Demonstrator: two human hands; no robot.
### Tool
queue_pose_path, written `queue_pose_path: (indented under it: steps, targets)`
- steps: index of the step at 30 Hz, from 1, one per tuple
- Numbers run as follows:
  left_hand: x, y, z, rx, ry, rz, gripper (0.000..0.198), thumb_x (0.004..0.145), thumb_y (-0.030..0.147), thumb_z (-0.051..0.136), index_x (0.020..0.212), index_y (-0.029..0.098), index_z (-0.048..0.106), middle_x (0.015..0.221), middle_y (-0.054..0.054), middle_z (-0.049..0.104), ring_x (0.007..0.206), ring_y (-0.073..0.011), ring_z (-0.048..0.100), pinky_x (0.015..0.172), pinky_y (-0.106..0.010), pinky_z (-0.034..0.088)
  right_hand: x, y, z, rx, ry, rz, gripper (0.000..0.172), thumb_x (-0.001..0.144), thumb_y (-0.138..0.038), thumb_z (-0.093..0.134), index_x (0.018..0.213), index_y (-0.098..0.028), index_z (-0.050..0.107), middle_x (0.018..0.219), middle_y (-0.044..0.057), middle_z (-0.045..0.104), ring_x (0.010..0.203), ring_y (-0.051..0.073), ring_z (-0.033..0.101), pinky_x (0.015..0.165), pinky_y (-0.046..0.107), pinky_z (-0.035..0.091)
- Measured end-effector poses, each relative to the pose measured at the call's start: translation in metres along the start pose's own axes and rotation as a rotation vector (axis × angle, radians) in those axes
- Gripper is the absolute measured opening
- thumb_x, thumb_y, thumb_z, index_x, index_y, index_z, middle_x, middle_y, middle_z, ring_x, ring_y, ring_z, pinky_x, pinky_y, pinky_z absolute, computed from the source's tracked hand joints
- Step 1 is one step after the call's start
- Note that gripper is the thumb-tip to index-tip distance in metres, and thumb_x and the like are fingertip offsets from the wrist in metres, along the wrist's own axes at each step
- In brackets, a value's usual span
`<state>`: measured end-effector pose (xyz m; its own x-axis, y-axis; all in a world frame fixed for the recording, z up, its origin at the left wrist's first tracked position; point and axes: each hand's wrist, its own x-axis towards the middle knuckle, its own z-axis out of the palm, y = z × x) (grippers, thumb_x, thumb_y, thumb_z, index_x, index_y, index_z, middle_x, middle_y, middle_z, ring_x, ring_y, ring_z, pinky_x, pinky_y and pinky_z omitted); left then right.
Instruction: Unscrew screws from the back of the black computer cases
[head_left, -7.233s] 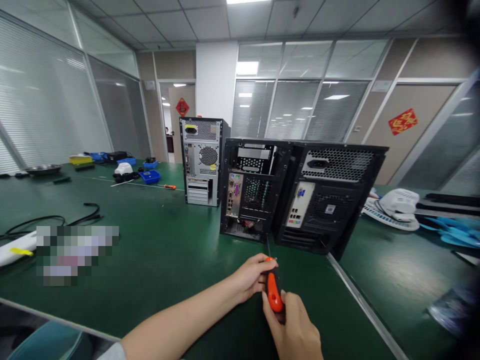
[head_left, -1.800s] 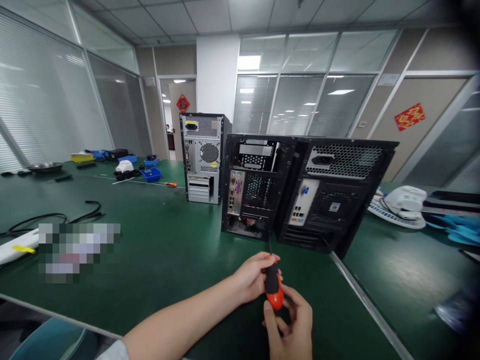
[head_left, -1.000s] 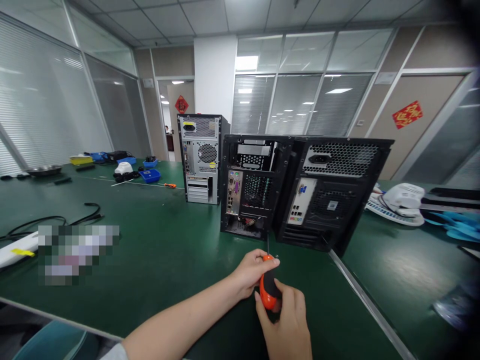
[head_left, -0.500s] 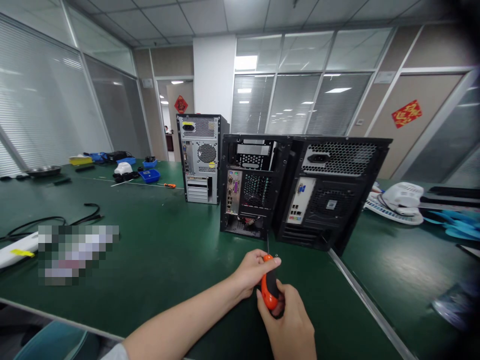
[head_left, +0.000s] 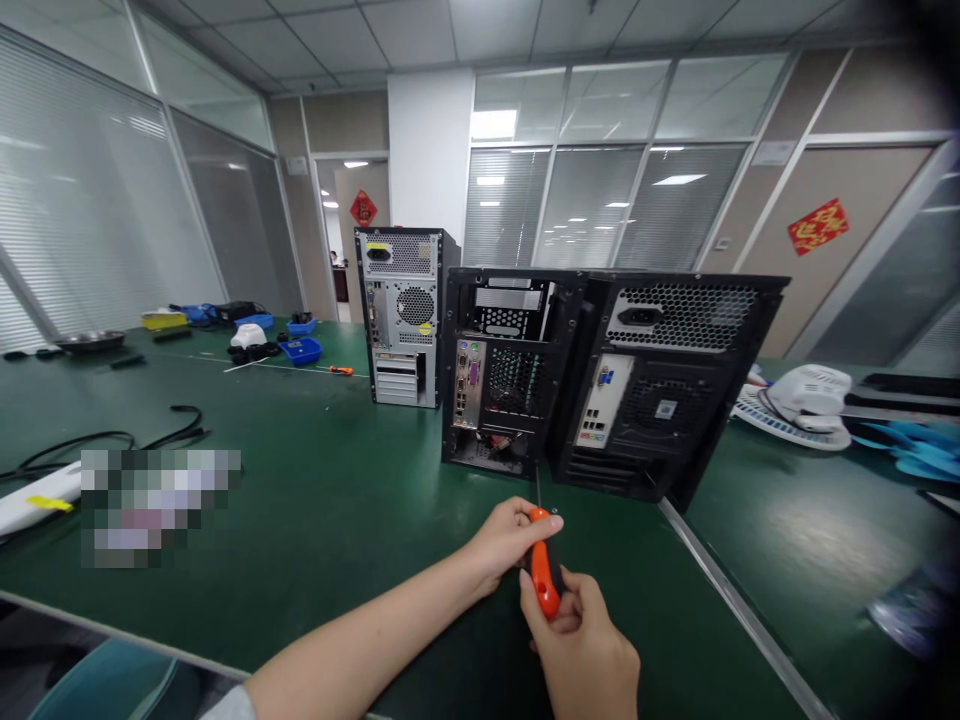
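An orange and black screwdriver (head_left: 543,570) is in both of my hands, its thin shaft pointing away toward the lower edge of an open black computer case (head_left: 570,350). My left hand (head_left: 504,540) is closed round the front of the handle, the thumb lying across it. At the back end, the fingers of my right hand (head_left: 585,640) grip the handle. A small dark screw-like piece (head_left: 555,511) shows by my left thumb. Whether the screwdriver tip touches the case, I cannot tell. A second black case (head_left: 652,390) stands close on the right.
A silver-backed computer tower (head_left: 405,320) stands behind on the left. On the green table (head_left: 337,480) lie black cables (head_left: 169,430), a white power strip (head_left: 45,500), blue trays (head_left: 301,350) and another orange screwdriver (head_left: 341,371). White fan parts (head_left: 802,400) lie at right.
My right hand has turned the screwdriver handle, so more of its orange side faces me. The right fingers have shifted slightly; my left hand keeps its hold.
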<state>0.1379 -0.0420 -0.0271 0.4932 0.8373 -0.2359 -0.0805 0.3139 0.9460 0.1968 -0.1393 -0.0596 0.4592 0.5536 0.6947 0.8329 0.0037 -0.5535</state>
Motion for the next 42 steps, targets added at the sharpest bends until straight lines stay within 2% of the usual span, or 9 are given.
queue_pose_path:
  steps: [4,10,15,20,27,31,36,42]
  targets:
    - [-0.001,0.001,-0.001,0.018,-0.013,-0.006,0.039,0.068,0.042,0.075,0.082,0.016,0.05,0.054,0.009,0.046,0.045,-0.0048,0.042,0.044,-0.019,0.029,-0.004,0.001,0.0,0.059,-0.121,0.175,0.054,0.082,-0.073,0.04,0.08,-0.021,0.055,0.043,-0.005,0.053,0.036,0.013,0.054,0.04,0.024,0.04]
    - [0.0,-0.001,-0.002,0.007,-0.027,-0.005,0.048,0.061,0.05,0.077,0.083,0.017,0.05,0.057,0.009,0.046,0.048,-0.005,0.043,0.047,-0.019,0.03,-0.002,-0.006,-0.005,0.146,-0.208,0.355,0.06,0.074,-0.082,0.039,0.081,-0.023,0.052,0.039,-0.006,0.052,0.031,0.014,0.05,0.038,0.026,0.038]
    - [0.001,-0.005,-0.004,-0.03,-0.064,0.029,0.054,0.058,0.054,0.078,0.084,0.017,0.049,0.057,0.01,0.046,0.048,-0.0042,0.043,0.047,-0.019,0.029,0.002,-0.014,-0.011,0.26,-0.303,0.465,0.053,0.074,-0.077,0.045,0.081,-0.024,0.048,0.036,-0.009,0.048,0.026,0.012,0.044,0.037,0.025,0.035]
    - [-0.002,-0.002,-0.003,-0.038,-0.073,-0.006,0.053,0.059,0.052,0.077,0.084,0.018,0.046,0.054,0.011,0.047,0.045,-0.0038,0.042,0.047,-0.018,0.027,0.004,-0.013,-0.013,0.328,-0.37,0.543,0.049,0.074,-0.073,0.049,0.081,-0.024,0.047,0.037,-0.007,0.051,0.027,0.012,0.045,0.037,0.024,0.035]
    - [-0.002,-0.001,-0.002,-0.051,-0.103,-0.046,0.055,0.061,0.052,0.076,0.089,0.019,0.043,0.068,0.001,0.064,0.053,-0.0079,0.055,0.052,-0.02,0.036,0.006,0.004,-0.005,0.542,-0.524,0.735,0.067,0.054,-0.08,0.061,0.085,-0.022,0.045,0.045,-0.002,0.058,0.03,0.017,0.05,0.03,0.026,0.036]
    - [-0.004,0.001,-0.003,-0.036,-0.115,-0.061,0.052,0.061,0.051,0.076,0.088,0.017,0.047,0.07,0.0,0.065,0.054,-0.0081,0.055,0.054,-0.021,0.038,0.007,0.002,-0.005,0.714,-0.522,0.801,0.072,0.048,-0.075,0.071,0.087,-0.022,0.042,0.047,-0.003,0.058,0.033,0.02,0.054,0.027,0.027,0.038]
    - [-0.007,0.006,-0.003,-0.038,-0.159,-0.069,0.049,0.063,0.052,0.074,0.088,0.015,0.055,0.076,-0.002,0.065,0.059,-0.0084,0.056,0.06,-0.022,0.041,0.011,-0.005,-0.012,0.849,-0.493,0.84,0.068,0.051,-0.068,0.075,0.086,-0.02,0.044,0.049,-0.002,0.059,0.034,0.018,0.054,0.028,0.024,0.038]
    - [-0.008,0.009,-0.003,-0.05,-0.148,-0.088,0.048,0.069,0.052,0.066,0.096,0.014,0.058,0.077,-0.004,0.066,0.064,-0.0111,0.06,0.063,-0.023,0.043,0.014,-0.009,-0.02,1.023,-0.523,0.883,0.059,0.057,-0.062,0.077,0.083,-0.016,0.049,0.053,-0.001,0.06,0.036,0.012,0.051,0.029,0.019,0.035]
